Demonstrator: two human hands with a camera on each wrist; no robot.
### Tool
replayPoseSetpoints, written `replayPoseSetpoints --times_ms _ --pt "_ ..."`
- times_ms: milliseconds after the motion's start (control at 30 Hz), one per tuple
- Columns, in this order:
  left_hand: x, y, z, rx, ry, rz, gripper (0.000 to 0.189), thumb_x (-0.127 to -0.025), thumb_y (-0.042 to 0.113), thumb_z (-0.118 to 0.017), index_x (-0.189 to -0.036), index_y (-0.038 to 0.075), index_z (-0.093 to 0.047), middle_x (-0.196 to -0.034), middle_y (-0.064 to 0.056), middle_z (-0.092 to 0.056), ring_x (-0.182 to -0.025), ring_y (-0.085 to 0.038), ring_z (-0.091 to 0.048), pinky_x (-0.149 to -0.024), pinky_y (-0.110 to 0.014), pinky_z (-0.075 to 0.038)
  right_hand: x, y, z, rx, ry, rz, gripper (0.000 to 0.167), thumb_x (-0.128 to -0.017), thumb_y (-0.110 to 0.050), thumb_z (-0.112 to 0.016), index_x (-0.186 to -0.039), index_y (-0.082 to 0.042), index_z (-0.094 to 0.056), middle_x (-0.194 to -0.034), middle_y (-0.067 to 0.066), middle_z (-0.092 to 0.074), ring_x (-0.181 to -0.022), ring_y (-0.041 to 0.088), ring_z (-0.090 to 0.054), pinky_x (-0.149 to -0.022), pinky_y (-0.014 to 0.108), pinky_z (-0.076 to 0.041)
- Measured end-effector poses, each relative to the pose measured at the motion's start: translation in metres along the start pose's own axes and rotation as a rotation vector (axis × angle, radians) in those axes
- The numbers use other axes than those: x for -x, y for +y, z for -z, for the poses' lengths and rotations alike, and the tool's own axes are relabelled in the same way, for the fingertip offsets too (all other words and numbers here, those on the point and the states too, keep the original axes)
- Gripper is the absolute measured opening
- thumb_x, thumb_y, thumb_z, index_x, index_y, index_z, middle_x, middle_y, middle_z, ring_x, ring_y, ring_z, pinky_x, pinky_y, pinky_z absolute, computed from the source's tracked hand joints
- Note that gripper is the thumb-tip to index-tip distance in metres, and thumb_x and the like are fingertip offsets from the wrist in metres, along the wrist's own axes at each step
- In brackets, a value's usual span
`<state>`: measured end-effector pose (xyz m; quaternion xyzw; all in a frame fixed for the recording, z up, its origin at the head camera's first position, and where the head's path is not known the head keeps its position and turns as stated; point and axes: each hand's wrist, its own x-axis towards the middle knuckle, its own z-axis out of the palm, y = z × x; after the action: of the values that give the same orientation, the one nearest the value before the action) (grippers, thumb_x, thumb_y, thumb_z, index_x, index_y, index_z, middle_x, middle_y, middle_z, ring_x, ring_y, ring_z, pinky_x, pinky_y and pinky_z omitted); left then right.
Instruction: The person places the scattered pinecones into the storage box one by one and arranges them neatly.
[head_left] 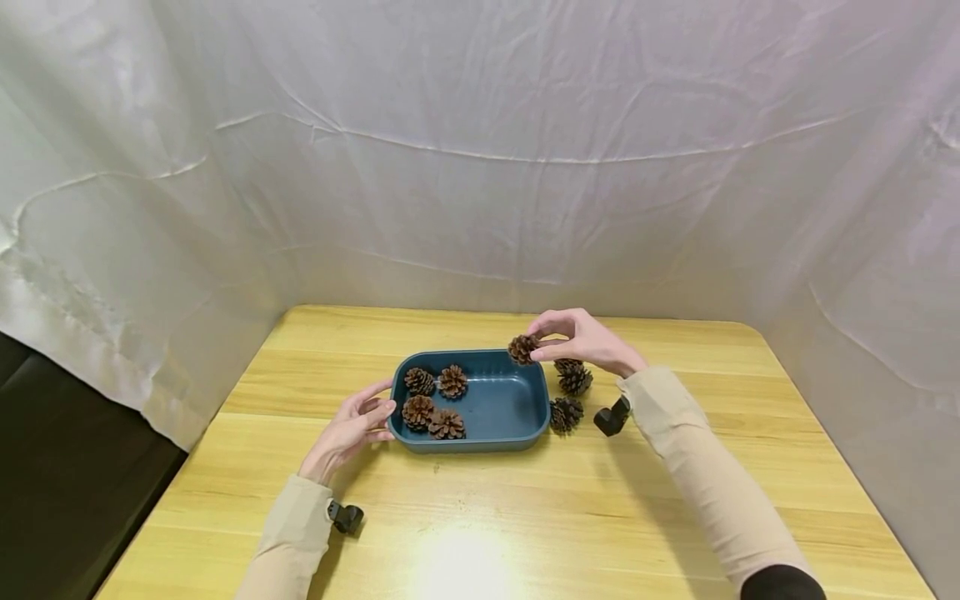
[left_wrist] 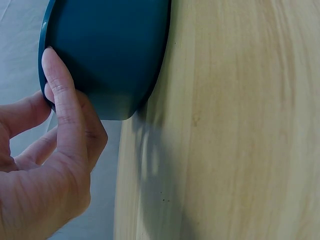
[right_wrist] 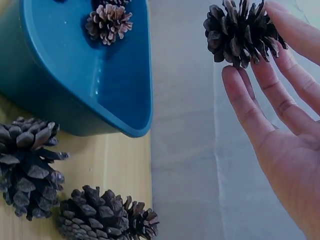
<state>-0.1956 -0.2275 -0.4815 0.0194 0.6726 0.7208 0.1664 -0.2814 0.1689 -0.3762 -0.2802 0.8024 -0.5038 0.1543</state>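
A dark blue rectangular container (head_left: 495, 408) stands on the table, with several brown pine cones (head_left: 446, 423) grouped in its left half. At the container's left end my left hand (head_left: 352, 429) grips the rim between thumb and fingers; the left wrist view shows these fingers (left_wrist: 62, 95) against the wall. My right hand (head_left: 588, 340) pinches one pine cone (head_left: 522, 349) over the container's back right corner. In the right wrist view that pine cone (right_wrist: 240, 35) sits at the fingertips, raised off every surface.
Just outside the container's right end lie more pine cones (head_left: 574, 379), one of them (head_left: 566, 414) close to the wall. The wooden table (head_left: 480, 508) has white cloth (head_left: 480, 217) hanging behind it and at its sides.
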Motion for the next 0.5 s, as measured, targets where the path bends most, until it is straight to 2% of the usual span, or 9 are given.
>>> replayPoseSetpoints --times_ms 200,367,500 --pt "0.000 0.000 0.001 -0.008 -0.013 -0.006 0.062 -0.104 0.008 -0.052 -0.158 -0.001 -0.022 -0.102 0.003 -0.060 -0.072 -0.004 -0.061 -0.067 -0.019 -0.062 -0.006 -0.002 -0.004 0.006 -0.021 0.002 0.036 -0.086 -0.014 -0.079 -0.120 -0.006 -0.068 -0.131 0.014 -0.065 -0.126 0.029 -0.058 -0.116 0.053 -0.044" --pt "0.001 0.001 0.002 -0.005 -0.025 -0.010 0.062 -0.105 0.008 -0.051 -0.159 -0.001 -0.020 -0.101 0.004 -0.060 -0.072 -0.004 -0.060 -0.067 -0.019 -0.062 -0.012 -0.003 -0.008 -0.012 -0.061 -0.001 0.037 -0.087 -0.012 -0.079 -0.120 -0.004 -0.067 -0.133 0.016 -0.063 -0.126 0.031 -0.058 -0.108 0.044 -0.054" --pt "0.001 0.001 0.002 -0.007 -0.020 -0.009 0.062 -0.105 0.007 -0.051 -0.158 -0.002 -0.021 -0.103 0.003 -0.060 -0.072 -0.004 -0.060 -0.067 -0.019 -0.062 -0.016 -0.003 -0.010 -0.027 -0.100 -0.008 0.037 -0.087 -0.013 -0.079 -0.120 -0.004 -0.067 -0.132 0.014 -0.063 -0.127 0.030 -0.059 -0.107 0.041 -0.055"
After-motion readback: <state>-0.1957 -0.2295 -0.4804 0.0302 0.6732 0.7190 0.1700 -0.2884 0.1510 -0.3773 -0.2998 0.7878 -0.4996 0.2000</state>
